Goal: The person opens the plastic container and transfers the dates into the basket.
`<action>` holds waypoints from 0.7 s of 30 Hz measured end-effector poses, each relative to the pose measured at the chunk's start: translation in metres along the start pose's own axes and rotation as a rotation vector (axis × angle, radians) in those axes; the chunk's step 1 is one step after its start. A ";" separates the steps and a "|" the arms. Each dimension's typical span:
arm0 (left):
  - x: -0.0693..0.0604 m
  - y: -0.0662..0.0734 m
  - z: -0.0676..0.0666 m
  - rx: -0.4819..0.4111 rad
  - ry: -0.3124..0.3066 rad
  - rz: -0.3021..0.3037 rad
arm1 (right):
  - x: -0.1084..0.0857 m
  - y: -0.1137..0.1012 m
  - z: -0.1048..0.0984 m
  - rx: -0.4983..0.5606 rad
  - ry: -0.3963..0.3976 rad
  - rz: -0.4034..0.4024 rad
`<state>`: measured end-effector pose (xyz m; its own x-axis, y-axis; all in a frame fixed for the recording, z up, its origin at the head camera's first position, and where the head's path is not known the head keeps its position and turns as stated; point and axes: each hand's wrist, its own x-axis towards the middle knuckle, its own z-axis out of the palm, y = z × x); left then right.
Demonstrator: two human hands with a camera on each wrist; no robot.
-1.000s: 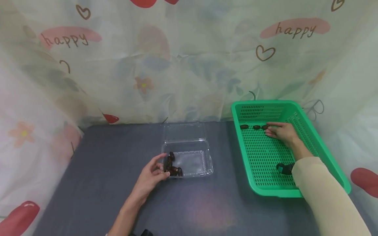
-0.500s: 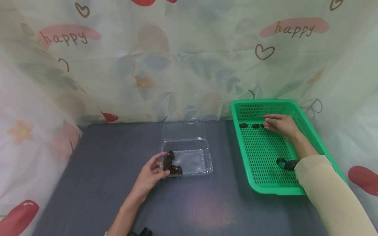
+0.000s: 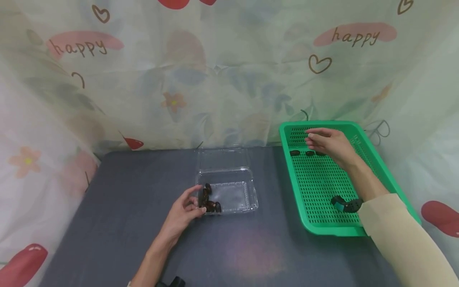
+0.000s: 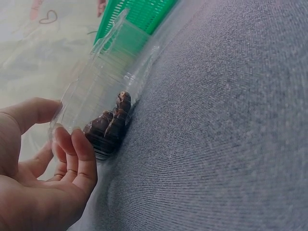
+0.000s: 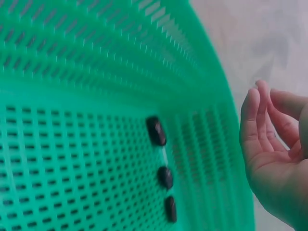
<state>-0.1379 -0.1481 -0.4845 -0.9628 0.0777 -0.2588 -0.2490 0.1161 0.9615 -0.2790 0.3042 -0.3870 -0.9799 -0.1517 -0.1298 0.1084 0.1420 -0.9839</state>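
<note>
The left hand [image 3: 183,211] pinches the wall of the clear box [image 3: 231,197] with bent fingers, at its 8 o'clock side; dark oval pieces [image 3: 211,206] cluster inside from 9 to 7 o'clock. At the box's 3 o'clock, the green basket [image 3: 333,230] bears three similar pieces [image 5: 165,177] in a row toward 11 o'clock. Near them, the right hand [image 3: 331,145] hovers, fingers loosely extended, visibly holding nothing.

Room btwn box [image 3: 229,195] & basket [image 3: 315,185]; rim [image 3: 295,191] — obstacle

floral curtain [image 3: 236,91]: behind | pink "happy" print [image 3: 85,43]: upper left | grey tabletop [image 3: 140,191]: below curtain
</note>
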 end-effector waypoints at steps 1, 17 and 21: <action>0.000 0.000 0.000 0.001 -0.002 0.001 | -0.002 -0.003 0.004 0.004 -0.005 -0.004; 0.000 0.000 -0.002 0.014 -0.003 0.021 | -0.022 -0.037 0.070 -0.037 -0.142 -0.061; -0.001 -0.001 0.000 0.008 -0.010 0.019 | -0.024 -0.041 0.087 -0.023 -0.176 -0.051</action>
<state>-0.1368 -0.1486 -0.4851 -0.9662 0.0894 -0.2416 -0.2301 0.1228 0.9654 -0.2455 0.2167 -0.3545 -0.9392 -0.3282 -0.1008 0.0531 0.1514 -0.9870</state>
